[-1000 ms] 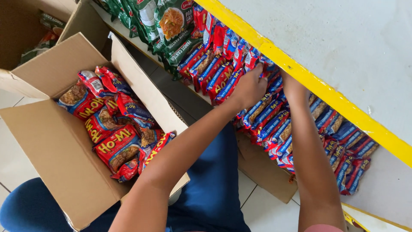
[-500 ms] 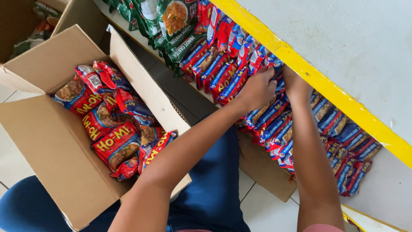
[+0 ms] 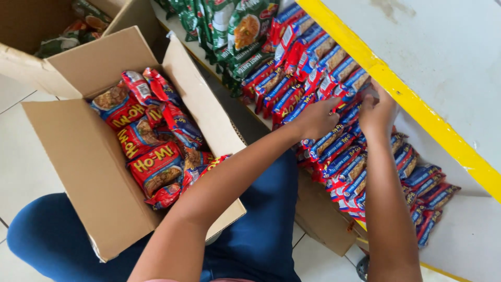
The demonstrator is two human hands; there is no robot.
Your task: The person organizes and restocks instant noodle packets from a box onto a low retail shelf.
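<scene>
Both hands, left hand (image 3: 317, 121) and right hand (image 3: 377, 112), press close together on the red-and-blue noodle packets (image 3: 334, 149) lined up on a low shelf (image 3: 209, 57) under a yellow-edged white board (image 3: 417, 104); whether they grip one, I cannot tell. An open cardboard box (image 3: 78, 156) of red packets (image 3: 151, 151) stands on the tiled floor (image 3: 15, 172).

Both bare arms stretched forward and up from the bottom of the view, forearms nearly parallel. Left hand (image 3: 315, 119) palm down, fingers curled, knuckles toward the camera. Right hand (image 3: 377, 110) just beside it, raised slightly higher, fingers bent and pinched together at the tips. Wrists straight, elbows low, knees in blue folded beneath.
</scene>
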